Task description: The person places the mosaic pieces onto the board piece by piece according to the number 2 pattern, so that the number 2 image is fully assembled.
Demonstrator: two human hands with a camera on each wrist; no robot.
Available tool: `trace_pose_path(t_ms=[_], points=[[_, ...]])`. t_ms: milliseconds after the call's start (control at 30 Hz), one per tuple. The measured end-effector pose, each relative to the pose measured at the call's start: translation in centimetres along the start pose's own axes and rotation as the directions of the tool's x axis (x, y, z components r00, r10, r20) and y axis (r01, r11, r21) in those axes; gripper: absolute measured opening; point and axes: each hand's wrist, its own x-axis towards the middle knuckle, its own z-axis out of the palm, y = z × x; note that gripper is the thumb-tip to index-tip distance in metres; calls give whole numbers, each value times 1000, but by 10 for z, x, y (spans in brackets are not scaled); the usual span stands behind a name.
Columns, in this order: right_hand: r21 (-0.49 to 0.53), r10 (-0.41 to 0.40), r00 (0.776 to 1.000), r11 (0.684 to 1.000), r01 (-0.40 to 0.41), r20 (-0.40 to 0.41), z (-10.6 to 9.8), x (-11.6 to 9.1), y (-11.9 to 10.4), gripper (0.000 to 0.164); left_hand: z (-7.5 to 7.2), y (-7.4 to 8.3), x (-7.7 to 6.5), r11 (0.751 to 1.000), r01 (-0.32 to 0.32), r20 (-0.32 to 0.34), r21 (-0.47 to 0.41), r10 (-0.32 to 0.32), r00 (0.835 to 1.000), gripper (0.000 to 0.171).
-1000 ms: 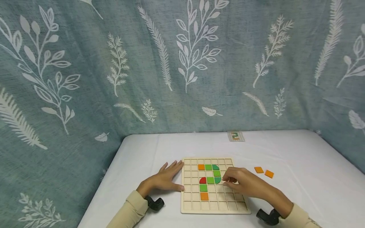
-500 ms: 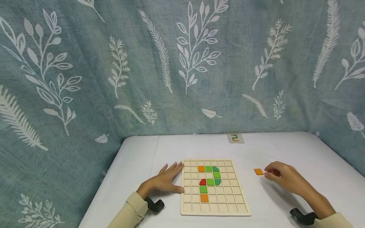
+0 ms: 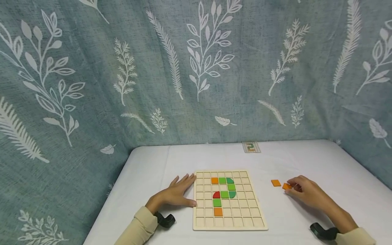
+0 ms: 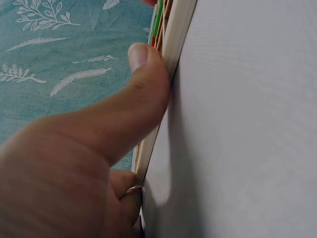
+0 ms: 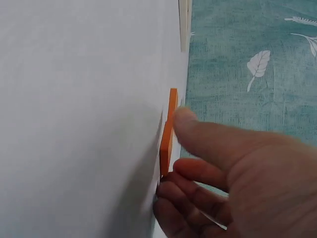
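Note:
My right hand (image 3: 304, 193) is at an orange square tile (image 3: 287, 186) on the white table, with curled fingers and thumb (image 5: 185, 119) at the tile's edges. In the right wrist view this tile (image 5: 166, 148) appears edge-on, low against the table. A second orange tile (image 3: 276, 183) lies flat just left of it. My left hand (image 3: 174, 195) is spread, its fingertips and thumb touching the left edge of a wooden grid board (image 3: 242, 223). Green, orange, red and teal pieces (image 3: 225, 194) sit in the board's cells in a bent line.
A small pattern card (image 3: 251, 147) lies near the table's far edge. A patterned blue-green curtain (image 3: 171, 102) stands behind and beside the white table (image 3: 183, 156). Dark wrist devices (image 3: 165, 220) are strapped to both wrists.
My right hand has moved right, from over the board's right side to the orange tile on the table. The left hand has stayed at the board's edge.

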Motion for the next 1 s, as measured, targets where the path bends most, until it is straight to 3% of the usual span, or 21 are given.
trace_pose_path(t_ms=[267,633,1000], points=[[-68,-69,997,995,66,-46,8,1,5,22,1,-1,0,1000,-2,-3,-1,2,1000,108],[-51,9,1000,999,-10,-20,8,0,3,18,1,1,0,1000,1,-4,-4,-1,1000,108],[-53,0,999,999,-2,-36,8,0,2,18,0,-1,0,1000,-14,-6,6,14,1000,108]])
